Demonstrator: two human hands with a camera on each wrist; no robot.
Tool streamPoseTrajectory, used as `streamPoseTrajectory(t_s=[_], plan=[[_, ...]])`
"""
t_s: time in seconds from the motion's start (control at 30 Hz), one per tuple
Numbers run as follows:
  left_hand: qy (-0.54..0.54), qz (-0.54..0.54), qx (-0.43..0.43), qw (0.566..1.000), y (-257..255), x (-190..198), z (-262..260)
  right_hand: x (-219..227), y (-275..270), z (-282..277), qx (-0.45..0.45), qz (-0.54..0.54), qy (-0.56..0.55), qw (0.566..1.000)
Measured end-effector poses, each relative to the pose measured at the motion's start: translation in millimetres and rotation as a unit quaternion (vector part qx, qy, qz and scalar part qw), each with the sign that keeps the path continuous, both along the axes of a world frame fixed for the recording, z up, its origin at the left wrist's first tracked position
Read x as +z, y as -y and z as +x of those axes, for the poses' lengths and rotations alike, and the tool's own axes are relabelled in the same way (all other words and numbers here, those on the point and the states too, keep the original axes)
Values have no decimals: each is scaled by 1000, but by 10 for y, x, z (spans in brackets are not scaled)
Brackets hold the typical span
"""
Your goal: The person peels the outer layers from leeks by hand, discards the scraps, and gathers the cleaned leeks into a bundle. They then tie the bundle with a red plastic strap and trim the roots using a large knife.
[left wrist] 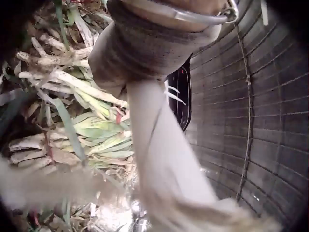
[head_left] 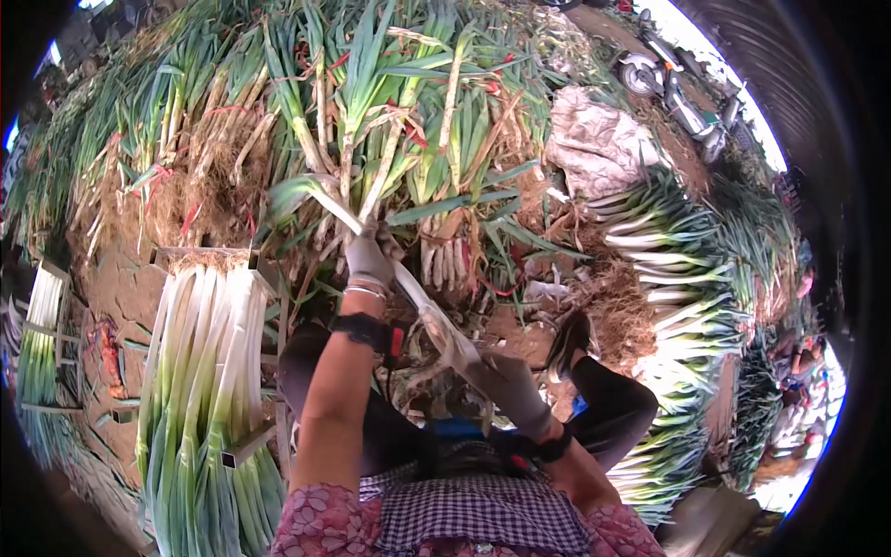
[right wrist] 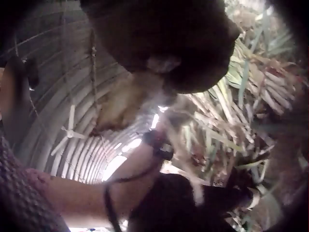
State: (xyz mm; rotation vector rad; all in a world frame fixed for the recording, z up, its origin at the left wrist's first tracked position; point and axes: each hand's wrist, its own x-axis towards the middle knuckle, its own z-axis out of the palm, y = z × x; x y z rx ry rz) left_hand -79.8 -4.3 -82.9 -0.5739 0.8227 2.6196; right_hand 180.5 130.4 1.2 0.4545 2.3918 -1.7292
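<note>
A long leek (head_left: pixel 422 302) slants across the middle of the head view, its green top up and to the left. My gloved left hand (head_left: pixel 371 260) grips its white shank; in the left wrist view the glove (left wrist: pixel 140 53) wraps round the pale stalk (left wrist: pixel 159 130). Loose, brownish outer skin (head_left: pixel 450 343) hangs off the lower part, close to my gloved right hand (head_left: pixel 510 390), which holds the leek's lower end. The right wrist view is dark and blurred there, with the glove (right wrist: pixel 164 43) hiding most of its fingers.
Bundled leeks with roots (head_left: pixel 213 167) pile up in front. Cleaned leeks (head_left: pixel 204 334) lie in a metal frame (head_left: pixel 264 269) at left, and a long row of leeks (head_left: pixel 677 278) lines the right. A white sack (head_left: pixel 594 139) and a motorbike (head_left: pixel 682 107) stand beyond.
</note>
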Motion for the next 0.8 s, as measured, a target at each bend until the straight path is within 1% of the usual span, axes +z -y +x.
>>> streamPoseTrajectory(t_s=[0.03,0.07,0.1,0.13,0.17,0.2,0.23,0.27,0.33,0.37,0.4,0.43,0.47,0.5,0.53,0.57,0.6,0.63,0.67,0.7,0.73,0.77,0.8], plan=[[8,-20,8,1000,-20,-166,8,91,-5,82,3,61,25,998],[13,-36,17,999,-59,-182,7,54,-74,211,0,63,22,998],[26,-50,33,998,-42,-188,-34,-8,-163,388,94,219,-81,968],[41,-65,48,996,22,-216,-84,-35,-244,486,185,363,-179,896],[54,-29,51,997,83,-342,-193,47,-288,502,185,365,-177,895],[39,-47,63,996,99,-322,-218,186,-299,519,109,261,-9,959],[40,-76,72,994,63,-324,-149,261,-299,573,24,141,162,976],[33,-103,84,991,30,-164,-117,217,-373,557,22,138,157,978],[7,-107,104,989,74,-107,-156,88,-500,573,158,174,124,964],[3,-46,78,996,158,-220,-259,161,-475,545,128,148,123,973],[0,-39,81,996,161,-232,-291,-4,-475,460,98,180,13,979],[-14,-34,79,996,154,-262,-267,-169,-429,375,61,209,-94,972],[-32,-26,73,996,116,-292,-248,-54,-320,142,30,84,-9,996],[-53,-49,57,996,65,-306,-211,-221,-279,-79,26,-66,34,997],[-87,-125,27,988,77,-373,-105,-481,-160,-297,4,-203,22,979],[-142,-247,-16,958,53,-461,-60,-679,-14,-582,10,-161,-96,982],[-217,-428,-69,875,92,-573,-38,-609,30,-655,21,-177,-121,976],[-271,-585,-114,756,152,-654,-68,-532,65,-731,33,-194,-145,970],[-292,-683,-156,651,218,-687,-83,-471,92,-802,46,-211,-169,962],[-288,-739,-209,572,246,-690,-193,-725,204,-765,61,-40,-229,971],[-274,-764,-266,520,242,-689,-308,-1006,317,-717,49,172,-274,945],[-267,-763,-323,492,180,-610,-391,-1105,418,-647,10,349,-301,888],[-301,-749,-332,488,-193,-652,-468,-1248,215,-620,-20,370,-294,881]])
